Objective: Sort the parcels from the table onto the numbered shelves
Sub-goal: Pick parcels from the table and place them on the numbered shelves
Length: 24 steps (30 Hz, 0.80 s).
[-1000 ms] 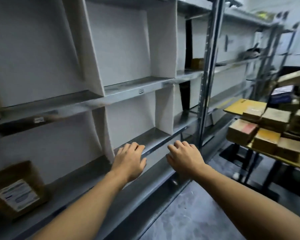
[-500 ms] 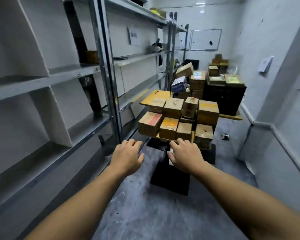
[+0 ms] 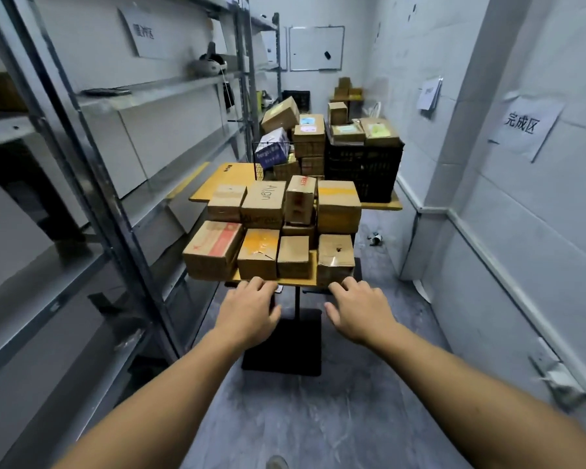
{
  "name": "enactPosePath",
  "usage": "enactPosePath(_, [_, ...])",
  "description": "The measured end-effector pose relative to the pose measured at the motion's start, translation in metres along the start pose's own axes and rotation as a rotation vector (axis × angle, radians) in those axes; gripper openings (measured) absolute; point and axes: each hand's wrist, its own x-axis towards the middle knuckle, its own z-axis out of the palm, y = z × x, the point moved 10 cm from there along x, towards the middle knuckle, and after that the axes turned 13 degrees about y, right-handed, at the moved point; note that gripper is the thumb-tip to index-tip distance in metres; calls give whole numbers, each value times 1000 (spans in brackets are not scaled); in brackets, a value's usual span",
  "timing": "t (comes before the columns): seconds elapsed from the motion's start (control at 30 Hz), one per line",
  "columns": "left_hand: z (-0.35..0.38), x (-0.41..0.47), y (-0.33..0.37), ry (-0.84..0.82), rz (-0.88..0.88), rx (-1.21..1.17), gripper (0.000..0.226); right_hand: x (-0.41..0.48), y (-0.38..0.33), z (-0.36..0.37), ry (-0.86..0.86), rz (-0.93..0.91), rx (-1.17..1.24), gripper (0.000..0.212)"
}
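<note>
Several brown cardboard parcels sit packed together on a small yellow table [image 3: 295,281] straight ahead. The nearest row holds a parcel with red tape [image 3: 214,250], one with a yellow label [image 3: 258,253], a plain one [image 3: 293,257] and a taped one [image 3: 335,258]. My left hand [image 3: 249,311] and my right hand [image 3: 359,311] reach forward, palms down, just short of the table's near edge. Both hold nothing and their fingers are loosely curled. Grey metal shelves [image 3: 82,184] run along the left.
Behind the table stand a black crate [image 3: 362,169] and more stacked boxes [image 3: 308,140]. The table has a black base plate [image 3: 285,346] on the grey floor. A white wall with paper signs [image 3: 521,125] closes the right side. The aisle is narrow.
The view has swung from the shelves on the left round to the parcel table. Both empty hands have come closer to the table's near edge.
</note>
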Motion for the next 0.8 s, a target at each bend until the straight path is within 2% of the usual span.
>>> enactPosePath(0.17, [51, 74, -5, -94, 74, -68, 49, 53, 31, 38, -50, 61, -28, 41])
enactPosePath(0.4, [111, 169, 7, -141, 153, -144, 48, 115, 73, 87, -110, 206, -33, 40])
enactPosePath(0.63, [178, 211, 14, -231, 122, -207, 50, 135, 112, 140, -201, 330, 13, 40])
enactPosePath(0.8, [212, 233, 22, -274, 129, -136, 52, 163, 129, 170, -231, 340, 41, 44])
